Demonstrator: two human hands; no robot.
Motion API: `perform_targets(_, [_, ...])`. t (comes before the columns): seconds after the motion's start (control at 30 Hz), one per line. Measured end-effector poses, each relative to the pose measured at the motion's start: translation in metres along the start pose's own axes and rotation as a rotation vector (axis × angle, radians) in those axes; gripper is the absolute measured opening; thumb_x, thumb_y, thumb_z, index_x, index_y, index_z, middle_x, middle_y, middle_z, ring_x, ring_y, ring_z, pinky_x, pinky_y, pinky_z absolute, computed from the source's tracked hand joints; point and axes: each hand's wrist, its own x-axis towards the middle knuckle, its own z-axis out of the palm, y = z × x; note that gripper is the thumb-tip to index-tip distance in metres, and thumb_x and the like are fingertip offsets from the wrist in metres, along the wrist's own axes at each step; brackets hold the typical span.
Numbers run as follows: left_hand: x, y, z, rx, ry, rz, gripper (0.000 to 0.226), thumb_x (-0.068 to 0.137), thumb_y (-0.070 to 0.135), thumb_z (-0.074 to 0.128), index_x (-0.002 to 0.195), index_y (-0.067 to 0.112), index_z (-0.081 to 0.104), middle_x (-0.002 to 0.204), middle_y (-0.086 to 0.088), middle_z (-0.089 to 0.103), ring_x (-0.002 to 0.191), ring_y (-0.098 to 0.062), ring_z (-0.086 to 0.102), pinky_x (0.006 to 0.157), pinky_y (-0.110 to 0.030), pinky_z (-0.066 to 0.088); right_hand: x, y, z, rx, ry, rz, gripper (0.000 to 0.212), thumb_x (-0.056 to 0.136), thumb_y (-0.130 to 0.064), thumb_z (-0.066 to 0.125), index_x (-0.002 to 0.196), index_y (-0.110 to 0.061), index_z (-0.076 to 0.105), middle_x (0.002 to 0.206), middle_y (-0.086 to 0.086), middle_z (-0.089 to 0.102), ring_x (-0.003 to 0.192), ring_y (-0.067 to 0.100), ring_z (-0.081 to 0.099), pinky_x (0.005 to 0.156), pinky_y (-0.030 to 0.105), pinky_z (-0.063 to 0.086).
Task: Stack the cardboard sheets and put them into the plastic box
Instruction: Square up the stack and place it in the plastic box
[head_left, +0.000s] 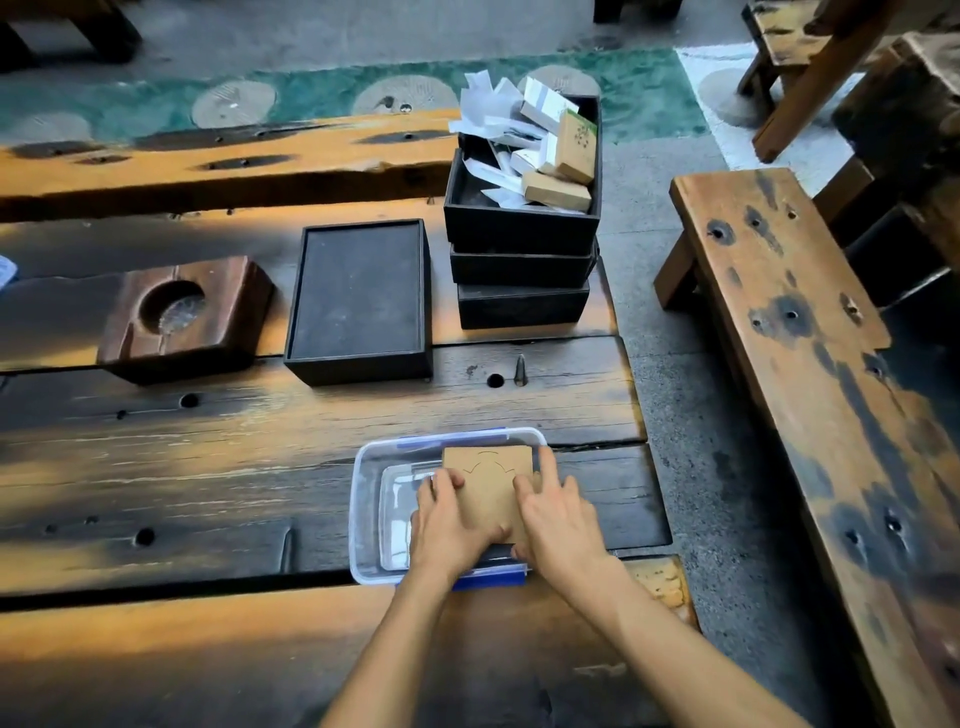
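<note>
A clear plastic box (366, 499) with blue clips sits on the wooden table near its right edge. A stack of brown cardboard sheets (488, 480) lies inside it, toward the right side, with curved cut lines on the top sheet. My left hand (449, 525) holds the stack's left edge, fingers curled on top. My right hand (558, 514) holds the right edge, its fingers spread over the top and along the side. Both hands cover the near part of the sheets.
A black empty tray (358, 304) stands behind the box. To its right is a pile of black trays (519, 270), the top one full of small cartons and papers. A wooden block with a round hollow (182, 317) sits at the left. A bench (810, 374) runs along the right.
</note>
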Motion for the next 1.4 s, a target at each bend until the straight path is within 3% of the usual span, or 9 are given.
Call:
perform_targets(0.1, [0.002, -0.008, -0.001, 0.225, -0.091, 0.097, 0.082, 0.062, 0.036, 0.092, 0.119, 0.033, 0.034, 0.161, -0.002, 0.012, 0.118, -0.038, 0.049, 0.089, -0.041, 0.049, 0.012, 0.0, 0.001, -0.201, 0.015, -0.05, 0.08, 0.077, -0.044, 0.084, 0.137, -0.013, 0.042, 0.158, 0.021, 0.02, 0.12, 0.04, 0.043, 0.091, 0.044, 0.042])
perform_targets(0.3, [0.009, -0.015, -0.009, 0.516, -0.077, 0.242, 0.076, 0.074, 0.002, 0.077, 0.126, 0.03, 0.029, 0.136, -0.006, 0.033, 0.096, -0.037, 0.056, 0.073, -0.049, 0.057, 0.029, 0.004, 0.013, -0.294, -0.033, -0.088, 0.088, 0.076, -0.033, 0.085, 0.141, -0.013, 0.029, 0.159, 0.023, 0.019, 0.128, 0.043, 0.037, 0.097, 0.047, 0.044])
perform_targets(0.43, [0.014, -0.011, -0.014, 0.628, -0.113, 0.271, 0.08, 0.074, 0.007, 0.078, 0.133, 0.026, 0.028, 0.129, -0.01, 0.035, 0.094, -0.037, 0.058, 0.067, -0.044, 0.054, 0.029, 0.009, 0.015, -0.252, 0.003, -0.124, 0.082, 0.076, -0.036, 0.081, 0.136, -0.014, 0.031, 0.154, 0.023, 0.025, 0.119, 0.041, 0.041, 0.091, 0.043, 0.048])
perform_targets(0.63, [0.019, -0.015, -0.016, 0.732, -0.158, 0.296, 0.091, 0.074, 0.025, 0.083, 0.141, 0.026, 0.021, 0.129, -0.011, 0.036, 0.101, -0.036, 0.059, 0.073, -0.044, 0.055, 0.026, 0.012, 0.019, -0.195, 0.01, -0.137, 0.083, 0.079, -0.034, 0.083, 0.138, -0.012, 0.029, 0.164, 0.018, 0.008, 0.128, 0.044, 0.036, 0.082, 0.038, 0.055])
perform_targets(0.83, [0.02, -0.021, -0.015, 0.703, -0.15, 0.322, 0.093, 0.075, 0.029, 0.083, 0.143, 0.031, 0.02, 0.129, -0.009, 0.039, 0.087, -0.033, 0.06, 0.068, -0.042, 0.053, 0.028, 0.015, 0.023, -0.174, 0.042, -0.143, 0.084, 0.079, -0.034, 0.082, 0.14, -0.013, 0.028, 0.166, 0.013, 0.01, 0.13, 0.043, 0.036, 0.08, 0.036, 0.057])
perform_targets(0.97, [0.018, -0.017, -0.018, 0.785, -0.163, 0.277, 0.103, 0.078, 0.045, 0.082, 0.153, 0.034, 0.013, 0.158, -0.017, 0.025, 0.12, -0.039, 0.055, 0.085, -0.045, 0.055, 0.027, 0.015, 0.024, -0.174, 0.02, -0.128, 0.091, 0.077, -0.058, 0.078, 0.141, -0.015, 0.03, 0.168, 0.012, 0.008, 0.137, 0.045, 0.031, 0.093, 0.044, 0.051])
perform_targets(1.07, [0.01, -0.012, -0.026, 0.819, -0.147, 0.265, 0.099, 0.079, 0.073, 0.068, 0.155, 0.039, 0.013, 0.172, -0.014, -0.006, 0.139, -0.042, 0.041, 0.096, -0.048, 0.053, 0.023, 0.014, 0.023, -0.142, -0.01, -0.082, 0.092, 0.085, -0.079, 0.053, 0.15, -0.016, 0.032, 0.171, 0.011, 0.003, 0.151, 0.052, 0.008, 0.111, 0.055, 0.038])
perform_targets(1.2, [-0.006, -0.016, -0.037, 0.829, -0.133, 0.312, 0.083, 0.089, 0.082, 0.04, 0.159, 0.042, 0.018, 0.174, -0.008, -0.009, 0.152, -0.04, 0.02, 0.109, -0.053, 0.045, 0.013, 0.012, 0.018, -0.075, 0.002, -0.05, 0.089, 0.094, -0.08, 0.026, 0.156, -0.018, 0.035, 0.172, 0.012, -0.01, 0.156, 0.044, -0.009, 0.123, 0.06, 0.014])
perform_targets(1.4, [-0.036, -0.031, -0.049, 0.828, -0.065, 0.331, 0.085, 0.089, 0.086, 0.012, 0.161, 0.047, -0.006, 0.172, -0.004, -0.019, 0.157, -0.036, -0.019, 0.126, -0.059, 0.0, -0.02, 0.005, 0.029, 0.078, 0.071, 0.034, 0.088, 0.097, -0.075, 0.019, 0.164, -0.023, -0.001, 0.17, 0.01, -0.021, 0.157, 0.029, -0.017, 0.126, 0.058, -0.003])
